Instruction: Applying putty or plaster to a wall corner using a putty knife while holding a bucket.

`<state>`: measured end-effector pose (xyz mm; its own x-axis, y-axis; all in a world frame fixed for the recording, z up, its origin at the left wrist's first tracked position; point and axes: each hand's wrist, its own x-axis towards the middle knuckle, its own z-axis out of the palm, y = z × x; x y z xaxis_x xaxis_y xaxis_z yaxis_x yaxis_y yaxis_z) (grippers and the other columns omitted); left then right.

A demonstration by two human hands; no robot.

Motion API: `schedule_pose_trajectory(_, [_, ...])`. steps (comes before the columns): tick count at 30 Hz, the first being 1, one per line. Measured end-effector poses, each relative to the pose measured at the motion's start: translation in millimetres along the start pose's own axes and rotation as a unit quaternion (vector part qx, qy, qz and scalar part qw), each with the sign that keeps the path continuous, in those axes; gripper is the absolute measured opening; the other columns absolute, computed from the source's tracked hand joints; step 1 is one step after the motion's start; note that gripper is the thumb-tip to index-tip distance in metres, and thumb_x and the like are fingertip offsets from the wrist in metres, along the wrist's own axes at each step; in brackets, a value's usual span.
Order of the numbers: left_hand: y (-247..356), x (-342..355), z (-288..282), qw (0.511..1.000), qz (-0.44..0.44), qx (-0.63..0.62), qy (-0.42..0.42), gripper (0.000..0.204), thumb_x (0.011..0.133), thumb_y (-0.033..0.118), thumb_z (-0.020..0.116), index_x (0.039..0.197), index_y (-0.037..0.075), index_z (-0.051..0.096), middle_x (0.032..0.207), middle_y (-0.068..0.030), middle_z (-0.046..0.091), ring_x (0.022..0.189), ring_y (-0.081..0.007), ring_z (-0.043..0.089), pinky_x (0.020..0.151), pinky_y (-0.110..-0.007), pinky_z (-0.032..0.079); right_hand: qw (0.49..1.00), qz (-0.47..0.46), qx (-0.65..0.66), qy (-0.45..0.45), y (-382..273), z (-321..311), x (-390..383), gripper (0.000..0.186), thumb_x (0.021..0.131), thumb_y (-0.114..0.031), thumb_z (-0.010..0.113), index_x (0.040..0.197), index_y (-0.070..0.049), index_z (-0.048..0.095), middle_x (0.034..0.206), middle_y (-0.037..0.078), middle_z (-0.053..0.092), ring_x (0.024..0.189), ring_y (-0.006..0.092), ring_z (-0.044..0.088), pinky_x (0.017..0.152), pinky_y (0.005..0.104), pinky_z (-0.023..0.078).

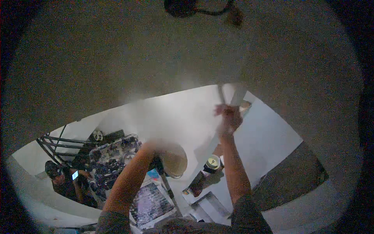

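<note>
Both of my arms reach up from the lower edge toward the broad grey surface overhead. My right hand [229, 118] is raised close to that surface's edge, its fingers bent around something slim. A flat grey strip [238, 95] rises just above the fingers; its kind is too blurred to tell. My left hand [155, 147] is smeared by motion and pale haze, so its fingers cannot be made out. Right beside it shows a round tan container [176, 159]; whether the hand touches it is unclear.
A dark object with a cord [182, 7] hangs from the grey surface [117, 62]. At lower left a person [64, 181] holds a lit phone [75, 175], near metal rails [62, 140] and a dark patterned cloth [111, 160]. A round pale dial-like item [212, 162] lies between my arms.
</note>
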<state>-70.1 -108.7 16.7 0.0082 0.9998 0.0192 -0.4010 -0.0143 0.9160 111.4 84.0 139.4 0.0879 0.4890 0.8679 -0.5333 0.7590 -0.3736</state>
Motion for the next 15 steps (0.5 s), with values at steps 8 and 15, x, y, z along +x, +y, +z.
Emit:
schedule_pose_trajectory(8, [-2,3,-19,0.999,0.01,-0.009,0.046,0.024,0.081,0.023,0.056,0.086,-0.001,0.056,0.085,-0.0107,0.06,0.084,-0.0218,0.059,0.075,-0.034,0.047,0.936,-0.065,-0.342,-0.055,-101,16,60,0.025,0.088,-0.029,0.052,0.084,-0.009,0.067,0.086,0.005,0.068,0.081,0.0167,0.062,0.076,0.0355,0.046])
schedule_pose_trajectory(15, [30,17,6,0.777,0.047,0.626,0.05,0.026,0.079,0.026,0.059,0.092,0.003,0.059,0.091,-0.0132,0.061,0.088,-0.0275,0.06,0.077,-0.037,0.047,0.861,-0.215,-0.425,-0.179,-66,12,121,0.022,0.09,-0.021,0.047,0.086,-0.006,0.064,0.093,0.011,0.063,0.084,0.0271,0.059,0.07,0.0419,0.047])
